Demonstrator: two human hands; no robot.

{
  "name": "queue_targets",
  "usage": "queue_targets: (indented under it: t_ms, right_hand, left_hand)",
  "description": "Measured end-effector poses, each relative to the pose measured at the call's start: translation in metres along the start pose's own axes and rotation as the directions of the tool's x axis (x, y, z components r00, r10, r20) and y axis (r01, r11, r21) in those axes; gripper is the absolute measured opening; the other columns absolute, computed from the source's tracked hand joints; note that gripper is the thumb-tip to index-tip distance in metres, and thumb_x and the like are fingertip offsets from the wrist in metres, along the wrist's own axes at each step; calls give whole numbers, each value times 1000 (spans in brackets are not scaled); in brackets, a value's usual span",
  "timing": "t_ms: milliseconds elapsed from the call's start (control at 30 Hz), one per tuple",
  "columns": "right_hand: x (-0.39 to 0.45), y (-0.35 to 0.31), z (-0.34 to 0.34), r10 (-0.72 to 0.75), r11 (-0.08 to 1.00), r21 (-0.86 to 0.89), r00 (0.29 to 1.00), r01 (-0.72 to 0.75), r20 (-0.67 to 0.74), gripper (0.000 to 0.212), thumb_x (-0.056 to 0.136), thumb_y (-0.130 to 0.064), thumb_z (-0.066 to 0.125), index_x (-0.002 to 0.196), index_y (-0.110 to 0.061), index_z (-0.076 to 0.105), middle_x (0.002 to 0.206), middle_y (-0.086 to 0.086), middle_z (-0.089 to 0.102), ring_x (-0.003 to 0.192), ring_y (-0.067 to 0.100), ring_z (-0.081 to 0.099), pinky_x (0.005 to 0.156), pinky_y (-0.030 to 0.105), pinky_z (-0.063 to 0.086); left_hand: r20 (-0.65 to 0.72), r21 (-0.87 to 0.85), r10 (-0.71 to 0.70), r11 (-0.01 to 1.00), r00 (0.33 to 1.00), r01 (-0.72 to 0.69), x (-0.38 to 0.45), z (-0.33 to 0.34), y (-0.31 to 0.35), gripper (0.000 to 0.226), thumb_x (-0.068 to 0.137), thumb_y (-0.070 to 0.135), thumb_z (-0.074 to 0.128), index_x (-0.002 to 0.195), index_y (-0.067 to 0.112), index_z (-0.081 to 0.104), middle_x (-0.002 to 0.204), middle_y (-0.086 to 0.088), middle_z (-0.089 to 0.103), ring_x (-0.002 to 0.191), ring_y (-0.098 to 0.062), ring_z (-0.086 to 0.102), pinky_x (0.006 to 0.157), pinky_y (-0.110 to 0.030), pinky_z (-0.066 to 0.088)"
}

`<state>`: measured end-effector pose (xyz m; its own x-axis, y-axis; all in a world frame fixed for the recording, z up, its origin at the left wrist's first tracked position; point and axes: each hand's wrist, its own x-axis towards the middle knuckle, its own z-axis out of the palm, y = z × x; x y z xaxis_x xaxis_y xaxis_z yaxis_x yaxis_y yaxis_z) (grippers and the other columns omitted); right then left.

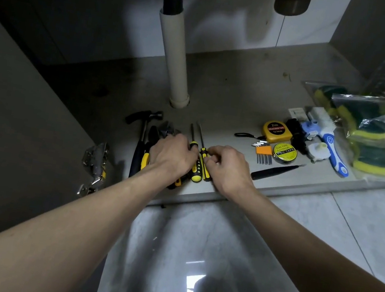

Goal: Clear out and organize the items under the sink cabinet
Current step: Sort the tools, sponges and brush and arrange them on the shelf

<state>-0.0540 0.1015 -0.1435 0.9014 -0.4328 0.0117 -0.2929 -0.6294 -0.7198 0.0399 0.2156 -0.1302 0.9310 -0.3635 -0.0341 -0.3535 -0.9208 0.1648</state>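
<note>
Two yellow-and-black screwdrivers lie side by side on the cabinet floor (232,96), shafts pointing to the back. My left hand (172,155) grips the handle of the left screwdriver (194,171). My right hand (227,168) pinches the handle of the right screwdriver (204,165). A hammer (142,135), pliers (150,139) and a wrench (167,130) lie just left of them, partly hidden under my left hand.
A white drain pipe (175,59) stands behind the tools. To the right lie a yellow tape measure (276,131), hex keys (263,152), electrical tape (284,152), a black tweezer (276,171), a blue brush (331,148) and bagged sponges (367,129). A door hinge (94,167) sticks out at the left.
</note>
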Motion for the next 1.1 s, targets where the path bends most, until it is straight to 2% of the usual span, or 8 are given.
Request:
queue_targets:
  t_ms: [233, 400, 533, 633, 733, 867, 1000, 1100]
  right_hand:
    - [1, 0, -2, 31, 1000, 6, 1000, -31, -5, 27, 97, -29, 59, 118, -18, 70, 89, -7, 65, 90, 18, 60, 77, 26, 42]
    - [-13, 2, -20, -9, 999, 38, 999, 11, -46, 24, 95, -30, 55, 109, -23, 73, 92, -4, 73, 94, 22, 65, 82, 34, 51]
    - [-57, 29, -51, -16, 982, 185, 998, 28, -64, 20, 93, -30, 54, 88, -23, 72, 68, -4, 67, 64, 15, 62, 65, 39, 54]
    - [-104, 63, -74, 101, 984, 146, 995, -101, 11, 23, 91, -33, 52, 77, -22, 68, 62, -6, 65, 57, 12, 59, 64, 43, 56]
    - [-160, 107, -90, 278, 961, -32, 950, -276, 145, 27, 95, -28, 53, 79, -13, 69, 71, 0, 69, 66, 23, 65, 71, 49, 57]
    - [-228, 148, -94, 473, 869, -342, 800, -356, 368, 38, 94, -42, 60, 81, -8, 70, 84, 9, 72, 80, 28, 68, 76, 37, 55]
    - [-268, 159, -88, 515, 846, -435, 686, -310, 514, 31, 86, -44, 69, 84, -13, 74, 87, 6, 72, 85, 25, 68, 75, 32, 54]
    - [-272, 162, -84, 488, 858, -433, 706, -278, 514, 23, 83, -37, 72, 84, -14, 75, 89, 7, 73, 87, 25, 68, 75, 33, 53]
  left_hand:
    - [-30, -24, -14, 1000, 999, 13, -3, -3, 1, 38, 91, 45, 47, 95, 17, 73, 102, -14, 71, 98, -38, 65, 68, -32, 39]
    - [-157, -188, 1, 982, 988, -31, -20, -16, 13, 22, 89, 40, 45, 88, 24, 59, 90, -10, 70, 90, -39, 65, 67, -34, 38]
    - [-304, -370, 124, 898, 945, -237, -61, -9, 48, 13, 87, 38, 47, 88, 26, 49, 73, -3, 67, 78, -37, 63, 60, -35, 39]
    - [-204, -464, 322, 800, 925, -381, -107, 12, 66, 8, 89, 33, 48, 95, 29, 52, 68, 6, 62, 68, -23, 60, 58, -34, 41]
    - [154, -427, 539, 792, 828, -436, -164, 51, 76, 7, 95, 36, 47, 100, 34, 51, 83, 9, 65, 76, -16, 60, 64, -33, 45]
    - [373, -439, 667, 739, 645, -511, -226, 95, 76, 20, 92, 30, 55, 111, 32, 60, 115, 11, 60, 110, -13, 55, 83, -30, 46]
    - [406, -401, 821, 555, 402, -728, -268, 121, 73, 37, 86, 25, 60, 123, 24, 60, 127, 4, 53, 123, -17, 46, 83, -33, 48]
    - [340, -392, 868, 480, 361, -785, -280, 128, 82, 37, 81, 18, 65, 118, 17, 65, 122, -4, 58, 117, -25, 50, 78, -35, 47]
